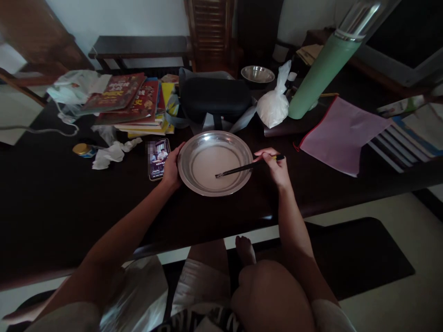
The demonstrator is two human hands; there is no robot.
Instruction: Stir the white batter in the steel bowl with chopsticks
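Bare knees sit below a dark table edge. The left hand [171, 168] cups the rim of a round, shiny steel plate [194, 143] at table centre. The right hand [275, 167] pinches thin dark chopsticks [242, 168], tips resting on the plate's pale, flat bottom.

My dark table [51, 203] carries a steel plate [194, 180] at centre, a phone [159, 159] just left of it, books [134, 103] far left, and a pink folder [341, 133] right.
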